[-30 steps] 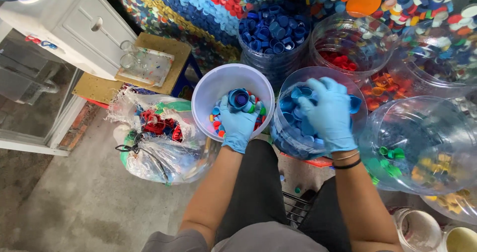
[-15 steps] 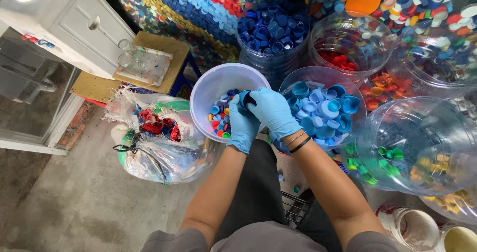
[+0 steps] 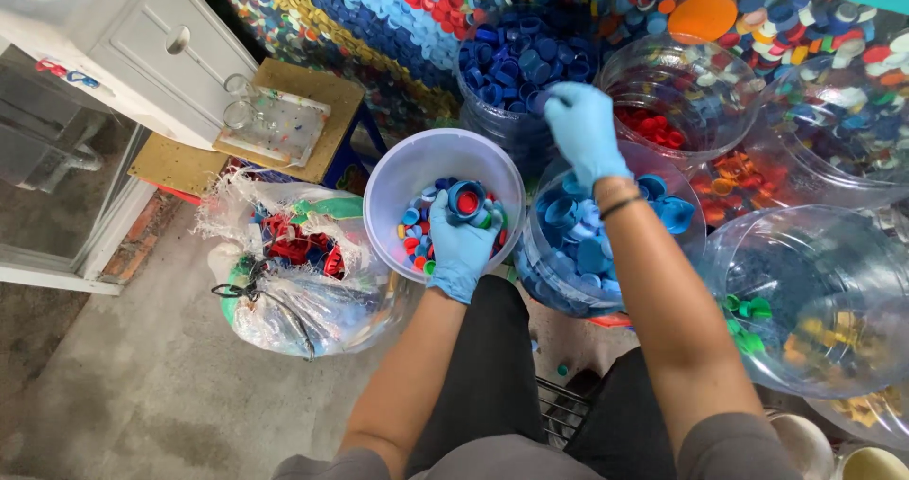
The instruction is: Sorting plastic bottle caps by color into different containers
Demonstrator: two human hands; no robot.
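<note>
Bottle caps (image 3: 423, 235) piled in a white bucket (image 3: 407, 172), left hand (image 3: 461, 243) in a blue glove dipped among them, fingers curled on a blue cap (image 3: 466, 199), right hand (image 3: 584, 130) lifted over a clear jar of dark blue caps (image 3: 507, 63), fingers loosely bent, grip cannot be told.

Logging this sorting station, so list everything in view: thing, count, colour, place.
white bucket: one, holds mixed-colour caps, centre.
dark-blue cap jar: one, clear, behind the bucket.
light-blue cap jar: one, clear, right of the bucket.
red cap jar: one, clear, upper right.
orange cap jar: one, clear, partly hidden, right.
green and yellow cap jar: one, clear, far right.
plastic bag: one, clear, red and green items inside, on the floor, left.
wooden stool: one, brown, carrying a clear tray, upper left.
white cabinet: one, top left.
left hand: blue glove, grip on caps inside the bucket.
right hand: blue glove, over the jars.
</note>
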